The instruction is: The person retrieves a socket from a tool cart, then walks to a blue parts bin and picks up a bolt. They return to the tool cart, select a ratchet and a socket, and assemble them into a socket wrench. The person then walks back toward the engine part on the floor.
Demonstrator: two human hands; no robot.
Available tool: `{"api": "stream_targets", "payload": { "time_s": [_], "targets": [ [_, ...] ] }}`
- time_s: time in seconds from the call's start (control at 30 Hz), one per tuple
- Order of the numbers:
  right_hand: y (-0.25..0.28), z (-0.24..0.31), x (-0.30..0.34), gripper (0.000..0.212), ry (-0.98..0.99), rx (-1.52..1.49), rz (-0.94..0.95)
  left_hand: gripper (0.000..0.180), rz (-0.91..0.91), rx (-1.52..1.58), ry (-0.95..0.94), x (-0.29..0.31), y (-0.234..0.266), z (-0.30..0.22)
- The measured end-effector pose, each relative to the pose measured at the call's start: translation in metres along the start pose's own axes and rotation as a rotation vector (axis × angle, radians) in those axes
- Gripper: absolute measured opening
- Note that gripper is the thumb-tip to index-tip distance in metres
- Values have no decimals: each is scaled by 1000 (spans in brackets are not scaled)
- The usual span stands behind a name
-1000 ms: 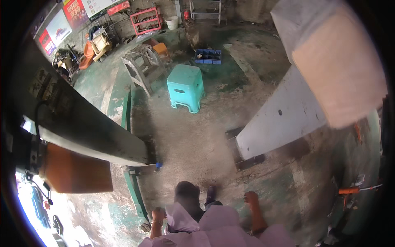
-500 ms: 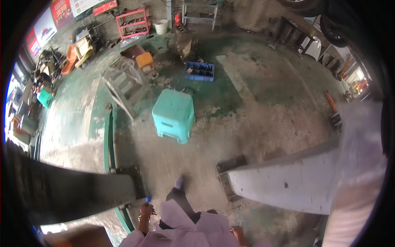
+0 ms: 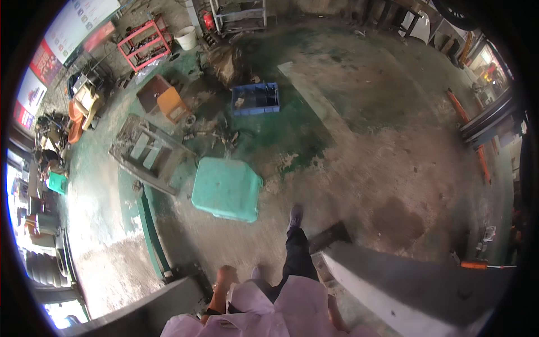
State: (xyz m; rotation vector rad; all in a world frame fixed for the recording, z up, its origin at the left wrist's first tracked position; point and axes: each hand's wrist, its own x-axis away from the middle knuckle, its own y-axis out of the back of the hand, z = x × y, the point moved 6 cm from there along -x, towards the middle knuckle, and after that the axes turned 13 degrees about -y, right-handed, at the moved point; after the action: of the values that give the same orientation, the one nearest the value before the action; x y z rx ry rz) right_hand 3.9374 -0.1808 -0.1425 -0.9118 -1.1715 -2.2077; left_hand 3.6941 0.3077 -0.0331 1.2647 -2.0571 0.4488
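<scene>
Left hand (image 3: 226, 274) swung forward, empty, curl unclear (blurred)

The worn, green-patched floor (image 3: 370, 174) spread out ahead of the left hand (image 3: 226, 275). Directly ahead of that hand stood a turquoise stool (image 3: 226, 188); farther ahead, slightly right, sat a blue crate (image 3: 256, 108). Ahead and left were a green bar (image 3: 150, 233), a grey frame (image 3: 126, 132) and, farthest, a red rack (image 3: 145, 46).

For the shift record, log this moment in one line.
left hand: low, no held object visible; right hand: partly hidden, grip unclear; ahead: turquoise square plastic stool, upright; beyond: blue rectangular plastic crate
</scene>
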Motion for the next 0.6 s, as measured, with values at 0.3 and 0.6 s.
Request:
{"api": "stream_targets", "payload": {
  "time_s": [0.3, 0.6],
  "targets": [
    [129, 322, -171, 12, -262, -610, 277, 25, -291, -39, -12, -68, -48, -116],
    [189, 566, -240, 8, -152, -480, 157, 16, -283, -201, -145, -177, -113, -242]
  ]
}}
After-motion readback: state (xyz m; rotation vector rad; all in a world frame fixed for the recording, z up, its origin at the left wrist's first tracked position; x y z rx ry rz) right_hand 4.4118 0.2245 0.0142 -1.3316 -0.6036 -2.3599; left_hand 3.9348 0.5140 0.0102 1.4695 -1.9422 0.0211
